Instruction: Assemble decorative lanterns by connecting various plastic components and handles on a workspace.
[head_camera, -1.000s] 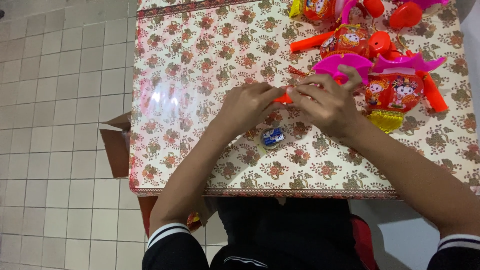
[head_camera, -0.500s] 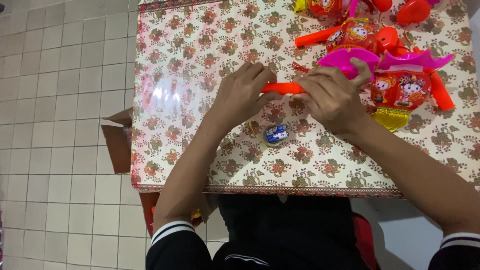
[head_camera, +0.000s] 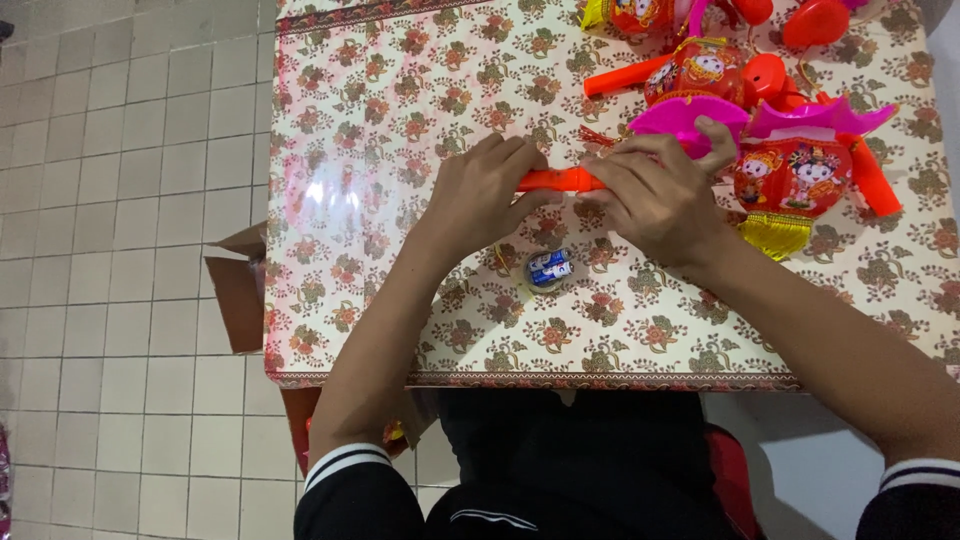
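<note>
Both hands grip one orange plastic stick (head_camera: 562, 180) that lies across a table with a floral cloth (head_camera: 400, 120). My left hand (head_camera: 485, 190) closes over its left end. My right hand (head_camera: 655, 195) closes over its right end, beside a pink plastic lantern top (head_camera: 680, 115). A small blue and white battery pack (head_camera: 549, 268) lies on the cloth just below the hands.
Red and orange toy lanterns (head_camera: 795, 175) with a yellow tassel (head_camera: 775, 235) and more orange sticks (head_camera: 625, 75) crowd the table's far right. A brown cardboard box (head_camera: 235, 285) stands on the tiled floor at the table's left edge.
The stick has come further out between my hands, with the left hand sliding to its left end. The view has shifted slightly, so the table items appear lower.
</note>
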